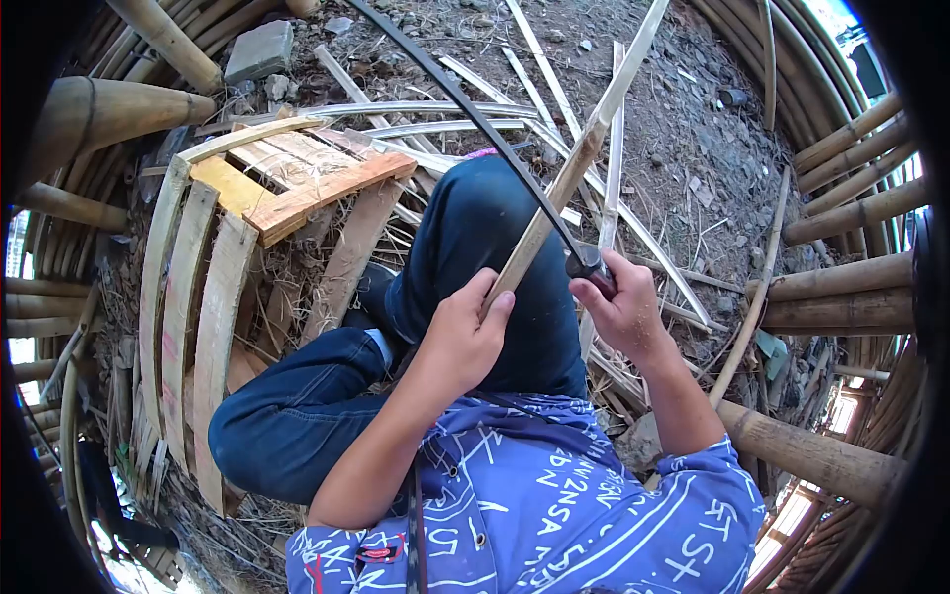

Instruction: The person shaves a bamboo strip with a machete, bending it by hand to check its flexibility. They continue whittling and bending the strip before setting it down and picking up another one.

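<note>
My left hand (pixel 465 332) is closed around the lower end of a long split bamboo strip (pixel 566 183), thumb on top of it. The strip slants up and right, away from my raised knee. In my right hand (pixel 629 309) is the dark handle of a long, thin-bladed knife (pixel 475 117). Its narrow black blade points up and left, crossing the strip in this view just above my hands. Both hands are over my jeans (pixel 495 208).
A wooden slatted crate (pixel 213 317) lies on its side at my left, with shavings about it. Several pale bamboo strips (pixel 539 89) are scattered over the dirt ahead. Thick bamboo poles (pixel 831 450) surround the spot on both sides. A concrete block (pixel 259 51) sits at upper left.
</note>
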`<action>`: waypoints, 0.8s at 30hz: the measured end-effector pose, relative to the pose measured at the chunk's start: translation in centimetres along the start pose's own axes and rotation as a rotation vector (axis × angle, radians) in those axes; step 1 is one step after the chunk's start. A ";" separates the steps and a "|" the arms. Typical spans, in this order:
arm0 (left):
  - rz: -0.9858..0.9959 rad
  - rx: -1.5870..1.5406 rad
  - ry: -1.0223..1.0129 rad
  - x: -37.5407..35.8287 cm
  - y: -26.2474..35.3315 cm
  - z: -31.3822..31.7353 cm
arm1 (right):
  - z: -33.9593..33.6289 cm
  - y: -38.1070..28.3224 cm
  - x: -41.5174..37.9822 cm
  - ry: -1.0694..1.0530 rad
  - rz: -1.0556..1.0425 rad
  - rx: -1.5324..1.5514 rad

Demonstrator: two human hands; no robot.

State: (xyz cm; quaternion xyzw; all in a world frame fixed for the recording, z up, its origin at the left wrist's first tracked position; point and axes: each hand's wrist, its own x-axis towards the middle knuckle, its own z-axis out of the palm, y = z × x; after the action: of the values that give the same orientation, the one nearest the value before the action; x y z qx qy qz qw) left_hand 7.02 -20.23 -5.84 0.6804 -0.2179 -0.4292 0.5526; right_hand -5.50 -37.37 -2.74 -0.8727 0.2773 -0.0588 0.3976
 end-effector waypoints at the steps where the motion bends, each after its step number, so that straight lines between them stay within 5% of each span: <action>1: 0.001 -0.040 -0.011 0.1 -0.3 0.0 | 0.0 0.1 0.4 0.003 0.000 -0.002; 9: -0.032 0.096 -0.002 -1.1 1.5 -1.3 | 1.5 0.0 2.3 -0.027 -0.171 -0.040; 24: 0.090 0.376 0.148 -1.2 2.0 -0.9 | 2.6 0.1 5.1 -0.053 -0.042 -0.367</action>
State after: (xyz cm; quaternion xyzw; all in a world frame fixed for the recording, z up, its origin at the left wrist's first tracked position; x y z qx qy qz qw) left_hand 7.42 -19.37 -3.50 0.7908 -0.2833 -0.3049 0.4488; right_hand -0.44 -38.43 -5.17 -0.9374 0.2543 0.0076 0.2378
